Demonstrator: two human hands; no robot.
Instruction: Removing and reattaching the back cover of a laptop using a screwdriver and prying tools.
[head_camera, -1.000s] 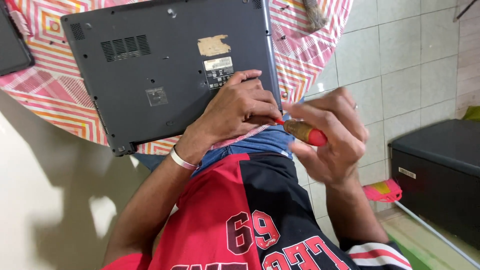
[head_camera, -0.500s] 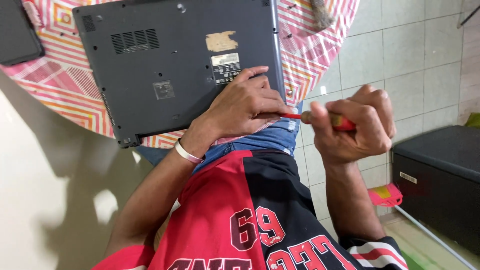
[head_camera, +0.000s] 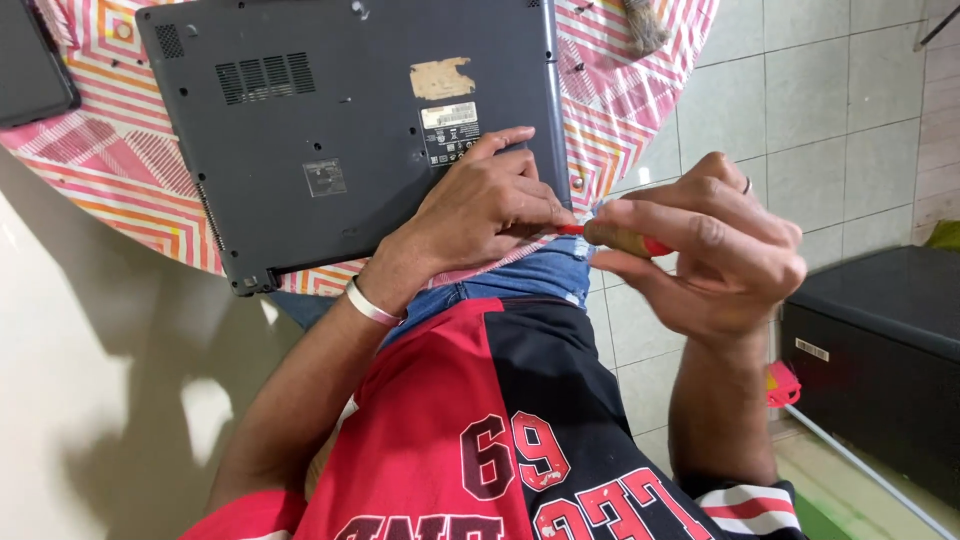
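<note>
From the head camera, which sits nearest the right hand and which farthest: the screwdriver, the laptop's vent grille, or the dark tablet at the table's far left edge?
1. The screwdriver, held in the right hand itself, over the table's near edge.
2. The vent grille, on the upturned laptop, up and to the left.
3. The dark tablet, at the far left edge of the patterned tablecloth.

I note a sleeveless jersey, red on one half and black on the other, with red block figures outlined in white and red-and-white striped trim at the armhole. Blue denim covers the lap. The left wrist carries a pale band; a right finger carries a ring.
</note>
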